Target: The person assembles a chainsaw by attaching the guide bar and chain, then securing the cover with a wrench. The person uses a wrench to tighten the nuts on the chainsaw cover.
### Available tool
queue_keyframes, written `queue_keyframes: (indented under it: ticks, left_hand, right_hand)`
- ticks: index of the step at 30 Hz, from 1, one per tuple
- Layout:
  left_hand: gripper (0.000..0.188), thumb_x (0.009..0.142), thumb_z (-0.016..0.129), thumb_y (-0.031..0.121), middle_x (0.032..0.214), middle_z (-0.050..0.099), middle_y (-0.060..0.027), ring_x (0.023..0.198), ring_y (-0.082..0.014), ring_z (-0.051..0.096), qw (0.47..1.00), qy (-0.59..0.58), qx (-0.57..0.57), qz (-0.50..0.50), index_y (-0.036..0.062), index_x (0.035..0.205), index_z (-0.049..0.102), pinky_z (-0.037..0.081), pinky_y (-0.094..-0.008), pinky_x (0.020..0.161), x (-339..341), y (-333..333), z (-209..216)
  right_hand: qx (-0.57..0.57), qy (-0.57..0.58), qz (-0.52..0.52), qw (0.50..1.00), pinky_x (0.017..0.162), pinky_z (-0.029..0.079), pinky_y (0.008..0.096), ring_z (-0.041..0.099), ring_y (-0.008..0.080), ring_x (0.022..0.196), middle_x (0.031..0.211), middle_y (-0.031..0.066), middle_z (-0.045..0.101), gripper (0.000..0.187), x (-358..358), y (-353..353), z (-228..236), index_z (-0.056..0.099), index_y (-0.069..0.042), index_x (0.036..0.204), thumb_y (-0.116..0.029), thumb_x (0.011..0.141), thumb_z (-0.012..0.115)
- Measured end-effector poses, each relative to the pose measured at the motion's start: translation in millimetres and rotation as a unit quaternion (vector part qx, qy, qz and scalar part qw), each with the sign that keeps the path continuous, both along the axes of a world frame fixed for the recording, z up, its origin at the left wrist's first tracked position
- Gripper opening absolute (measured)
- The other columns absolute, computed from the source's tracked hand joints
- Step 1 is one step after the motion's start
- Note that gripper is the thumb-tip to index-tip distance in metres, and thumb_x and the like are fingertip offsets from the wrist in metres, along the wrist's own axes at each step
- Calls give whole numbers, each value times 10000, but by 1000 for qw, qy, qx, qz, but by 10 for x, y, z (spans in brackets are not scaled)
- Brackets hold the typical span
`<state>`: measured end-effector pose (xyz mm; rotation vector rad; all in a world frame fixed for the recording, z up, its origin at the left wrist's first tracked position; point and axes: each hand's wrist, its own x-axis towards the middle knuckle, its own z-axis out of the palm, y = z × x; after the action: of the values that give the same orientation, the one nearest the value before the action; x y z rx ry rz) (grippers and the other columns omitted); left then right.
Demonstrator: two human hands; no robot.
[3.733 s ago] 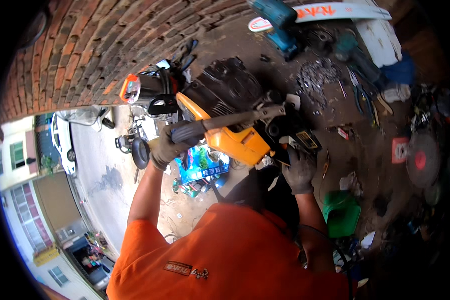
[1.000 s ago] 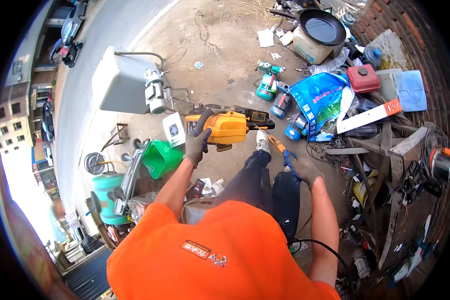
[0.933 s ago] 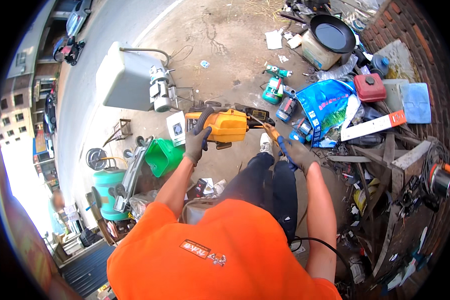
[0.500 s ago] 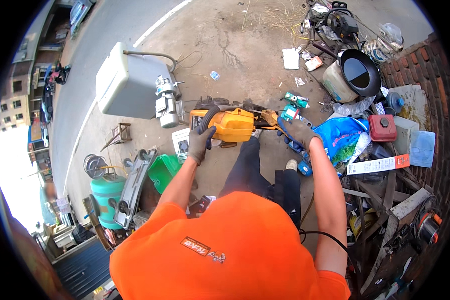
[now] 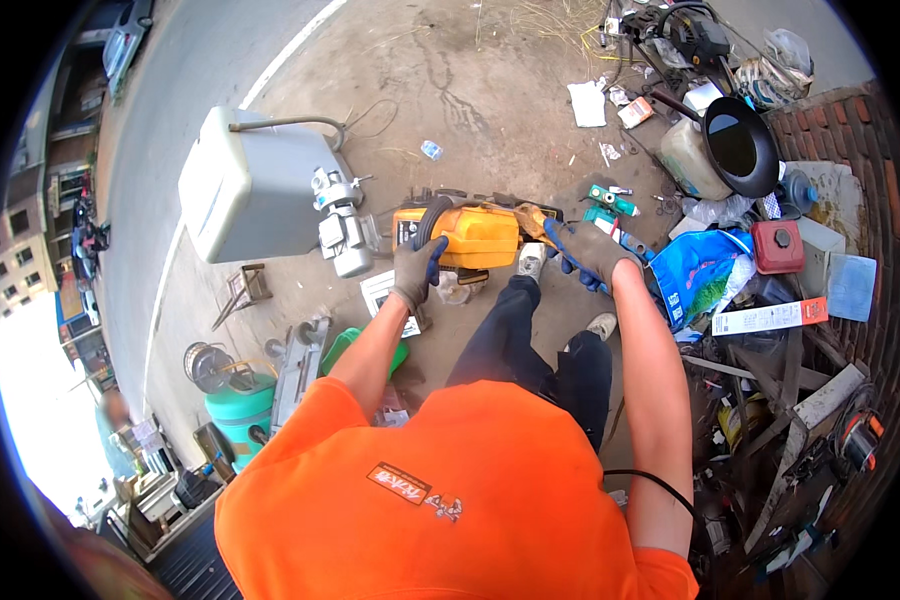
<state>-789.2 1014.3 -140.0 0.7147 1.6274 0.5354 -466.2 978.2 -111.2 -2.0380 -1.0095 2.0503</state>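
Yellow-orange plastic-shelled machine body with black parts [image 5: 485, 240] is held up over the bare brown ground [image 5: 530, 130], ahead of the feet. Probably dense, rigid, maybe oily; best hold is its black curved handle [image 5: 431, 222]. Gloved left hand [image 5: 419, 270] is wrapped round that. Gloved right hand [image 5: 592, 254], half curled, grips a slender orange-tan tool [image 5: 533, 221] by the body's right end; finger placement partly hidden.
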Motion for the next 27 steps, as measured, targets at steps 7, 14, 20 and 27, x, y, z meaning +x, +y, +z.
queue_keyframes:
  ticks: [7, 14, 20, 27]
  left_hand:
    - [224, 927, 668, 261, 517, 396, 28, 393, -147, 375, 987, -90, -108, 81, 147, 754, 581, 333, -341, 392, -231, 415, -133]
    - [258, 909, 651, 315, 538, 341, 72, 469, -138, 374, 969, -153, -140, 131, 243, 718, 494, 343, -345, 485, -388, 638, -225]
    - [245, 935, 605, 331, 522, 314, 79, 465, -114, 348, 972, -144, -142, 123, 254, 729, 497, 327, -335, 480, -605, 676, -120]
    - [323, 978, 525, 322, 484, 296, 73, 427, -128, 331, 955, -217, -154, 133, 237, 679, 439, 322, -326, 445, -831, 763, -94]
  right_hand:
    - [14, 3, -120, 993, 416, 422, 307, 519, 140, 461, 669, 77, 631, 585, -139, -625, -159, 655, -23, 1001, -567, 1006, 439]
    - [-4, -77, -122, 990, 511, 500, 360, 633, 208, 599, 787, 117, 670, 572, -599, -509, -165, 640, -23, 1042, -569, 981, 479]
    - [35, -94, -95, 990, 692, 553, 423, 705, 322, 796, 916, 195, 694, 625, -940, -144, -550, 640, -3, 1082, -592, 974, 462]
    - [-3, -40, -91, 995, 841, 521, 444, 685, 370, 974, 1076, 256, 689, 691, -977, -216, -601, 652, 34, 1172, -593, 971, 443]
